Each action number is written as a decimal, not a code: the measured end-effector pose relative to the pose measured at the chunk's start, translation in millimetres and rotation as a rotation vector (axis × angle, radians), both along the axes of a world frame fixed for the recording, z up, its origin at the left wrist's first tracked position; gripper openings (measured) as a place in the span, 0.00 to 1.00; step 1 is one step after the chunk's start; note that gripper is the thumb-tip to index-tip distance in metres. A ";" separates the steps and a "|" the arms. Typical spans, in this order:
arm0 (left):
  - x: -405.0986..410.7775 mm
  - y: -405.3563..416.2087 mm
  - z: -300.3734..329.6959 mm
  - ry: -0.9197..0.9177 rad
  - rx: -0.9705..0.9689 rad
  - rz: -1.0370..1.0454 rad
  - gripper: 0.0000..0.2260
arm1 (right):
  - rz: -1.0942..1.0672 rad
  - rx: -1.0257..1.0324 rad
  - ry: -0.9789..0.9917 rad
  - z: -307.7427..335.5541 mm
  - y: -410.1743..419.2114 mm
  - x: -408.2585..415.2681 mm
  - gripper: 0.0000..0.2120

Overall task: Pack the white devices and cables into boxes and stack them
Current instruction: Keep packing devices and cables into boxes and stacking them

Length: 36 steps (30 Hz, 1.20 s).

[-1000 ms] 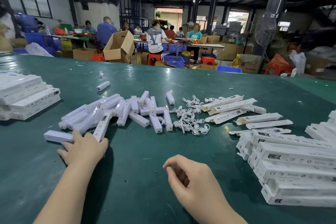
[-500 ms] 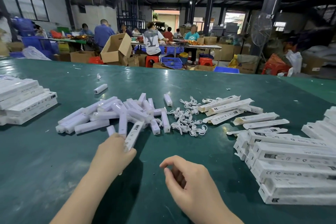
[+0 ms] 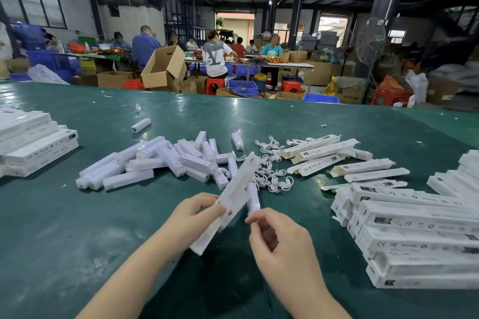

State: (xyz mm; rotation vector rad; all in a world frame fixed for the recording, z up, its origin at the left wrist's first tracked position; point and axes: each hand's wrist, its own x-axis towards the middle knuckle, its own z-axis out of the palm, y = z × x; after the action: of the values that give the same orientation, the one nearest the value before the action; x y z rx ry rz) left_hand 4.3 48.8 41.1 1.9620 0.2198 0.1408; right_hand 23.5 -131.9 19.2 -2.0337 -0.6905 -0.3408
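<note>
We are holding a long white device (image 3: 228,204) at the centre of the view, just above the green table (image 3: 103,254), its far end tilting toward one o'clock. Our left hand (image 3: 193,217) is gripping it at mid-length, fingers curled round its edge. Our right hand (image 3: 278,238) is pinching the near end of a short white piece (image 3: 253,198) lying just beside the device at three o'clock.

We are judging the device to be light, stiff and smooth, so a mid-length grip looks steadiest and little squeeze should be needed. The short piece seems likely to slip from a fingertip pinch.

At eleven o'clock the loose devices (image 3: 155,163) are lying heaped; at one o'clock the coiled cables (image 3: 272,176) are tangling together, soft and prone to snagging. Open-ended boxes (image 3: 337,155) are lying at two o'clock, a stack of boxes (image 3: 414,230) at three o'clock and another stack (image 3: 33,142) at nine o'clock, both cut off by the frame.

We are unable to tell whether the held item is one device or two stacked, whether the short piece is a cap or a separate unit, or what the box print says.
</note>
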 end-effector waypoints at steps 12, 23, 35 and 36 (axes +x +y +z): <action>-10.6 -0.8 8.9 0.343 -0.581 -0.186 0.20 | 0.070 -0.289 0.020 -0.8 -3.8 4.4 0.22; 4.2 7.9 4.6 -0.025 -0.733 0.195 0.16 | -0.077 0.175 0.233 9.3 -7.1 0.8 0.11; 8.2 17.3 -17.9 -0.264 0.097 0.325 0.02 | 0.038 0.640 0.293 16.0 -7.9 5.5 0.14; 7.6 18.4 -19.3 -0.274 0.139 0.321 0.03 | 0.048 0.660 0.287 15.9 -7.7 6.1 0.14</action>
State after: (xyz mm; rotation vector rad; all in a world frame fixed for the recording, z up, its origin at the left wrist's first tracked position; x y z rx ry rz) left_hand 11.9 67.2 21.8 2.0068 0.3504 0.6441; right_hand 29.6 -139.6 35.1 -1.3955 -0.3772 -0.2044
